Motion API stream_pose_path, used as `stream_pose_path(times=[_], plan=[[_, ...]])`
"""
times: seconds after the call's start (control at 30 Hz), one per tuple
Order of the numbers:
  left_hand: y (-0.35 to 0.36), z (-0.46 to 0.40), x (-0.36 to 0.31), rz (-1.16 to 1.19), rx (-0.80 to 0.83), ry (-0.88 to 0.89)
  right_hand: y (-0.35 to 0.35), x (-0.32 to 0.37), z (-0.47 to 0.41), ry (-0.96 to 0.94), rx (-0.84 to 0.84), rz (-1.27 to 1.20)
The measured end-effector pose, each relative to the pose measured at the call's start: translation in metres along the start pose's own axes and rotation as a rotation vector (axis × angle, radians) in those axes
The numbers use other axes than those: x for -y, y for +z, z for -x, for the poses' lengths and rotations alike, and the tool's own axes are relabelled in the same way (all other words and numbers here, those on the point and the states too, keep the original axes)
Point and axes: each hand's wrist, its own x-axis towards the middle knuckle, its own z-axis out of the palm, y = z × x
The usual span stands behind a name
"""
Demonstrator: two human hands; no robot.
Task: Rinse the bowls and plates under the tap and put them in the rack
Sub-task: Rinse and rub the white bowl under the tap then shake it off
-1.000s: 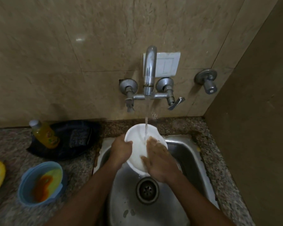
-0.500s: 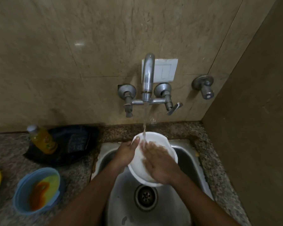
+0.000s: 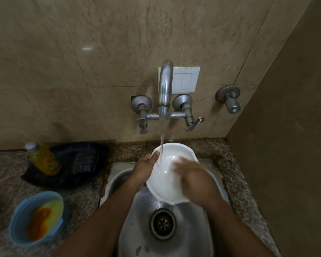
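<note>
One white bowl (image 3: 167, 175) under one tap (image 3: 164, 89); left hand (image 3: 145, 171) grips its rim, right hand (image 3: 195, 180) blurred inside, fingers unclear.

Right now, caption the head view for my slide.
Left hand grips a white bowl under the running tap while the right hand rubs inside it.

You see a glossy white bowl (image 3: 166, 175) tilted toward you above the sink (image 3: 119, 175), tap (image 3: 165, 86) water striking its wet inside.

Probably a home kitchen, steel sink (image 3: 119, 175), wall tap (image 3: 164, 89), granite counter (image 3: 6, 182), tiled wall (image 3: 63, 71)
</note>
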Motion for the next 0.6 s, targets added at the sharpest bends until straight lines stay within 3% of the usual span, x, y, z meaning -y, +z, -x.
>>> stream_pose_path(times=[0.07,0.1,0.2,0.23,0.33,0.47,0.53,0.6], plan=[[0.000,-0.002,-0.001,0.030,0.030,-0.019,-0.014,-0.024,0.008,0.232,-0.320,0.024],[0.002,-0.002,-0.002,0.040,0.051,-0.034,-0.019,-0.027,0.010,0.348,-0.383,-0.078],[0.010,0.003,-0.004,0.058,0.088,-0.052,-0.016,-0.030,0.006,0.638,-0.254,-0.600],[0.013,0.004,-0.004,0.072,0.107,-0.059,-0.017,-0.033,0.005,0.669,-0.220,-0.658],[0.016,0.003,-0.002,0.145,0.156,-0.091,-0.020,-0.039,0.008,0.680,-0.199,-0.456],[0.016,0.001,0.001,0.156,0.119,-0.128,-0.017,-0.026,0.010,0.683,-0.319,-0.382],[0.008,0.005,0.010,0.151,0.165,-0.193,-0.013,-0.021,0.009,0.768,-0.343,-0.528],[-0.004,0.010,0.018,0.163,0.191,-0.266,-0.005,-0.013,0.008,0.874,-0.254,-0.827]])
